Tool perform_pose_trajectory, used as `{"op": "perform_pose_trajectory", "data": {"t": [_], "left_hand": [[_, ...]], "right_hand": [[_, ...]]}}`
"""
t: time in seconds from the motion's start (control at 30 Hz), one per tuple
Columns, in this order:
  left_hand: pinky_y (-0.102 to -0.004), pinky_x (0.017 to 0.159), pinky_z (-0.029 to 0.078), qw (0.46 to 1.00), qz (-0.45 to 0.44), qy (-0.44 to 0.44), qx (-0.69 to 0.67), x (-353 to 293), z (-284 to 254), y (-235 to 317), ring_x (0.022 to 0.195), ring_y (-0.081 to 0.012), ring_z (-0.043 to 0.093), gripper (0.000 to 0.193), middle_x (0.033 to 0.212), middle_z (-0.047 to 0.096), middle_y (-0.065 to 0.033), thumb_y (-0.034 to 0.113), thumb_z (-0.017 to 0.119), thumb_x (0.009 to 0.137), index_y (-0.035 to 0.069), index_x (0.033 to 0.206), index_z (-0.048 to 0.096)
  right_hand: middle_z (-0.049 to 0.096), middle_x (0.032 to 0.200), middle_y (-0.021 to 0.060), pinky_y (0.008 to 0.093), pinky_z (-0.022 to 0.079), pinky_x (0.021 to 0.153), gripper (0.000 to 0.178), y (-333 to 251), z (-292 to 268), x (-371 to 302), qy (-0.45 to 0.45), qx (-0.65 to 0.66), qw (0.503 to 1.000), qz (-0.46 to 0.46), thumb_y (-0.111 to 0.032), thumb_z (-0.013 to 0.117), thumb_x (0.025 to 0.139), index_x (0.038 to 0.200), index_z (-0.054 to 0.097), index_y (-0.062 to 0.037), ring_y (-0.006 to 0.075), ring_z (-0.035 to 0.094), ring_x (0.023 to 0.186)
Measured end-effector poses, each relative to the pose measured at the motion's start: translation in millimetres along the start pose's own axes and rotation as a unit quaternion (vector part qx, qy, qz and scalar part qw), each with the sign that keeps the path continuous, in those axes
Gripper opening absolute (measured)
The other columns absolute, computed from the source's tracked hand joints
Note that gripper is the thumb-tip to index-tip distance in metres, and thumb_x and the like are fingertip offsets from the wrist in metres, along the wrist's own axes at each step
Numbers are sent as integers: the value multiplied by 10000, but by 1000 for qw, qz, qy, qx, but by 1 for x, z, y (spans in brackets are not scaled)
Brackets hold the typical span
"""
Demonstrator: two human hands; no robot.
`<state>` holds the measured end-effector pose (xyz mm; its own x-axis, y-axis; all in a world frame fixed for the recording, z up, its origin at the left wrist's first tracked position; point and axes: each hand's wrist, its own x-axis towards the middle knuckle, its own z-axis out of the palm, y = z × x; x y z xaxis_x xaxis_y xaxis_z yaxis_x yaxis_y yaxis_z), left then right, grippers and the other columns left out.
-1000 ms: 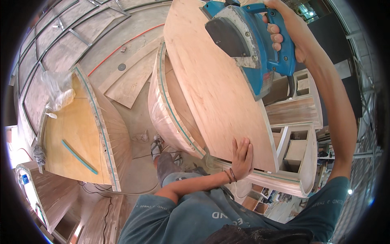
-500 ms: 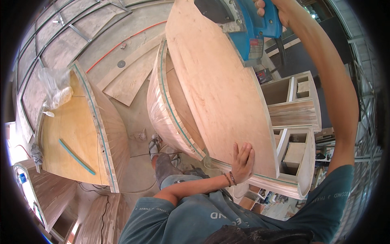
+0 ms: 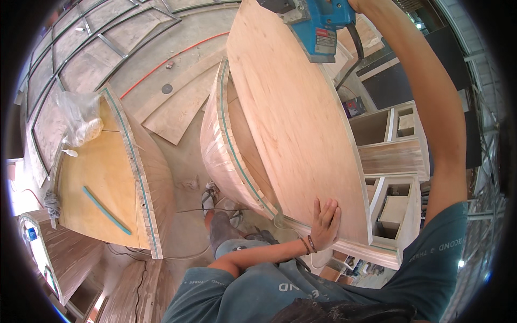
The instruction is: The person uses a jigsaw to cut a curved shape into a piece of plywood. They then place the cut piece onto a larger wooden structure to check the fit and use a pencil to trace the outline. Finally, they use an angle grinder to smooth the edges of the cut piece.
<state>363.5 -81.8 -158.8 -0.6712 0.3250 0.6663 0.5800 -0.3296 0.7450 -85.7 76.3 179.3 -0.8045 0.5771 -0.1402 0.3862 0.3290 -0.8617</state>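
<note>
A broad pale wooden panel (image 3: 301,124) with a curved outline stretches away in front of me over a curved wooden body. My left hand (image 3: 325,225) lies flat on its near end, fingers stretched out, pressing on the wood. At the far right edge of the panel sits a blue corded power tool, by its look a belt sander (image 3: 323,37). My right arm reaches far out to it, and my right hand (image 3: 360,5) is on its handle, mostly cut off by the top of the picture. The tool's front end is also out of view.
A second curved wooden body (image 3: 94,172), carrying a loose green strip (image 3: 106,210) and a plastic bag (image 3: 81,116), stands at left. Open box frames (image 3: 398,207) adjoin the panel's right side. The tool's black cord (image 3: 354,46) hangs there. A red hose (image 3: 172,56) crosses the floor.
The belt sander has moved up and slightly left, away from me, with my right hand. My left hand stays flat on the panel. The whole view has shifted slightly.
</note>
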Motion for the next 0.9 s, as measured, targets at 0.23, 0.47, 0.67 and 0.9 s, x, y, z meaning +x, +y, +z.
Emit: {"op": "perform_pose_trajectory", "data": {"t": [0.23, 0.47, 0.67, 0.9], "left_hand": [[-747, 1186, 138, 1000, -22, 5, -4, 2, -2, -4, 1495, -478, 268, 824, 1592, 257, -290, -10, 648, 759, -109, 1507, 315], [-714, 1206, 146, 999, -6, -26, -28, 3, -13, -5, 1496, -477, 261, 836, 1588, 255, -298, 6, 660, 761, -122, 1506, 303], [-705, 1211, 150, 998, 5, -61, -34, 1, -15, -15, 1495, -478, 257, 968, 1585, 250, -302, 51, 763, 677, -126, 1507, 297], [-707, 1212, 146, 996, 31, -79, 1, -8, -12, -41, 1497, -486, 238, 1207, 1582, 226, -294, 128, 877, 506, -127, 1517, 268]], "right_hand": [[505, 582, 4, 322, 429, 381, 356, -8, 2, -13, 23, 50, 995, -78, -435, 608, 938, 783, 589, -115, 131, 474, 423], [514, 609, 2, 306, 434, 389, 408, -3, -58, -91, 25, 73, 997, 29, -508, 604, 962, 837, 612, -120, 123, 479, 442], [512, 540, -50, 185, 390, 352, 528, 31, -100, -193, 67, 49, 996, 36, -548, 632, 966, 1034, 647, -24, 33, 459, 392], [497, 525, -34, 197, 403, 358, 530, 62, -118, -298, 111, 38, 989, 93, -500, 594, 986, 1049, 631, 25, 57, 472, 380]]}}
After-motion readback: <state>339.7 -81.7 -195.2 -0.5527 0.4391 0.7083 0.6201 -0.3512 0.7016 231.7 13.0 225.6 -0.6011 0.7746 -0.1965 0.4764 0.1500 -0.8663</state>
